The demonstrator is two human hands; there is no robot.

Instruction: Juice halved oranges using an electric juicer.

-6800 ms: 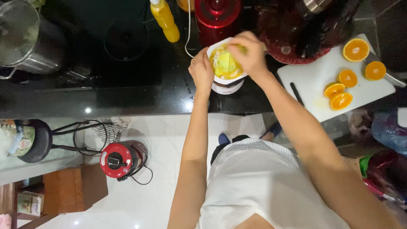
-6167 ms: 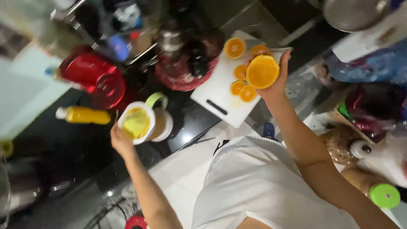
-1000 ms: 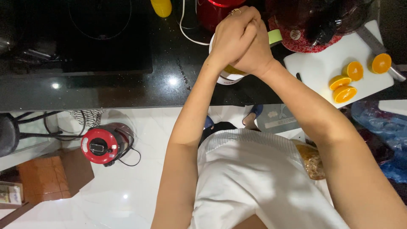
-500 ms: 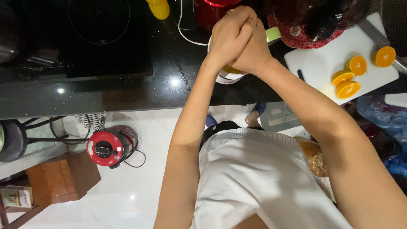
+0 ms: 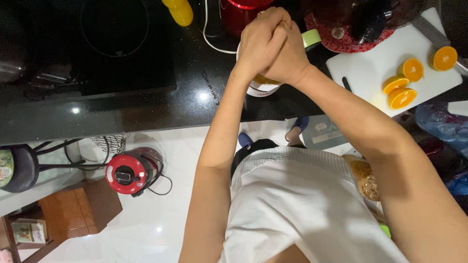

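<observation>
Both hands are stacked over a white citrus juicer (image 5: 263, 87) that stands on the black glossy surface (image 5: 146, 107). The left hand (image 5: 261, 41) lies on top, its fingers clenched around the right hand (image 5: 290, 61), which is cupped beneath it. Under the hands only a yellow-orange sliver of an orange half (image 5: 265, 79) shows at the juicer's top; the right fingers seem to close over it, though the grip itself is hidden. A green handle (image 5: 312, 39) juts out just beside the right hand.

To the right lies a white cutting board (image 5: 370, 73) with four orange halves (image 5: 402, 90) cut side up and a dark knife (image 5: 347, 84) near its left edge. A yellow bottle (image 5: 179, 10) and a red appliance (image 5: 241, 12) stand behind the juicer, with a white cord (image 5: 209, 36) running between them. Down on the white floor sits a red round cooker (image 5: 127, 173).
</observation>
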